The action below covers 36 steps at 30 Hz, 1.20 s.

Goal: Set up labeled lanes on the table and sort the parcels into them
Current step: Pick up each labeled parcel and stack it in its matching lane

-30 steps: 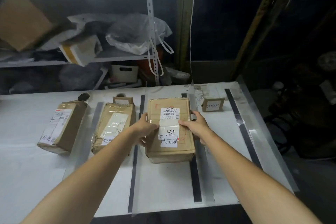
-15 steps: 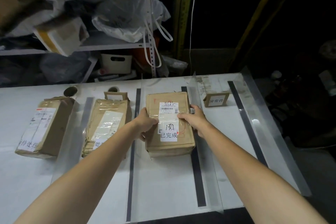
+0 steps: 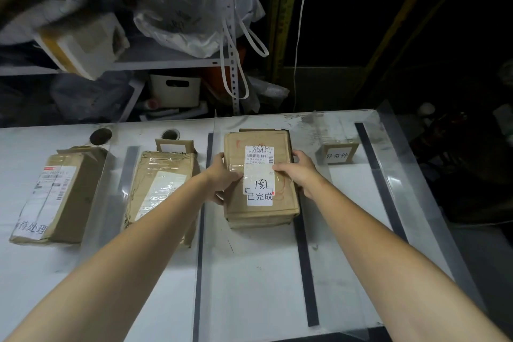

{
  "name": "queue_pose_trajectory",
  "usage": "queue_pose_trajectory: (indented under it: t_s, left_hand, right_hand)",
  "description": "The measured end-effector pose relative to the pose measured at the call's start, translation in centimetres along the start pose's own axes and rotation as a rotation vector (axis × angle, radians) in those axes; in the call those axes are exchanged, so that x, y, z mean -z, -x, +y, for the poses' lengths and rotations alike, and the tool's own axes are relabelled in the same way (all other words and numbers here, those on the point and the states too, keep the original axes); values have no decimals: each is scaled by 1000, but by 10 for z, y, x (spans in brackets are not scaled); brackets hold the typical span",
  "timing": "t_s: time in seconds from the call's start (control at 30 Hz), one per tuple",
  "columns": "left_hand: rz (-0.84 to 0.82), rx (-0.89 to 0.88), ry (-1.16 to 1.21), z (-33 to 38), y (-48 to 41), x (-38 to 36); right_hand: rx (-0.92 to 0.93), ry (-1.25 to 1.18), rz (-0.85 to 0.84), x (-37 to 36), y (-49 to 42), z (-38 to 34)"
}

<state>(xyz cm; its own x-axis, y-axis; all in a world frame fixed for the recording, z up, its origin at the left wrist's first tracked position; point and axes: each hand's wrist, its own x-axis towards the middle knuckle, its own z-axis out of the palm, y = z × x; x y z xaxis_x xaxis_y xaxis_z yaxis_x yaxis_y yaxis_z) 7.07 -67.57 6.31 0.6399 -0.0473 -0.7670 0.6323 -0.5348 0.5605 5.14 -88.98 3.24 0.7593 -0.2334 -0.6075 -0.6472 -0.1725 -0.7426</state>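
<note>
A brown cardboard parcel (image 3: 261, 211) with white labels lies in the third lane of the white table (image 3: 249, 280). My left hand (image 3: 222, 178) grips its left side and my right hand (image 3: 301, 172) grips its right side, thumbs on top. Two more brown parcels lie in the lanes to the left: one far left (image 3: 59, 197), one in the second lane (image 3: 161, 183). Dark tape strips (image 3: 201, 230) mark the lanes. A small card sign (image 3: 338, 154) stands at the back of the right lane. Another card sign (image 3: 175, 146) stands behind the second parcel.
A metal shelf rack (image 3: 230, 36) behind the table holds a white plastic bag (image 3: 194, 14), a white box (image 3: 83, 41) and a small bin (image 3: 175, 90). Two round holes (image 3: 101, 136) sit at the table's back edge. To the right the table ends at a dark floor.
Both hands have stayed on the third-lane parcel. It now reaches the lane's back end, where bare table showed behind it before. The view has tilted down and turned left.
</note>
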Motion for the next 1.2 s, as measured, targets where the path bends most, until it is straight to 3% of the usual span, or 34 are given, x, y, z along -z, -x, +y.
queue_pose_trajectory:
  t_s: [0.2, 0.57, 0.87, 1.2]
  left_hand:
    - [17, 3, -83, 5, 4, 1]
    - [73, -86, -307, 20, 27, 9]
    - [225, -295, -796, 37, 63, 14]
    - [278, -469, -888, 62, 72, -25]
  right_hand:
    - [-4, 73, -12, 1, 7, -8]
    - [49, 512, -67, 10, 35, -45]
    - [140, 823, -138, 23, 77, -74]
    - [179, 839, -24, 71, 113, -62]
